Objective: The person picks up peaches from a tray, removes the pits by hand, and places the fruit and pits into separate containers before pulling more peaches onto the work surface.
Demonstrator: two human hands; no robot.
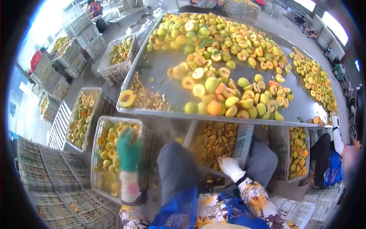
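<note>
My left hand (pixel 129 150), in a green glove, is over the plastic crate of peach halves (pixel 108 152) at my left knee. Motion blurs its fingers. In a white glove, my right hand (pixel 230 168) reaches down between my knees, its fingers drawn together at the near side of a crate of brown-orange peach stones (pixel 215 141). Whatever those fingertips pinch is too small to make out. In front of me, the metal table (pixel 160 80) bears a heap of whole and halved peaches (pixel 228 42), with a nearer cluster (pixel 244 101) by its front edge.
Small stones and scraps (pixel 146 95) lie at the table's left corner. Another crate of halves (pixel 82 118) stands farther left, with stacked crates (pixel 53 164) beside me. At right, a co-worker's sleeve (pixel 337 141) reaches to the table near a filled crate (pixel 298 152).
</note>
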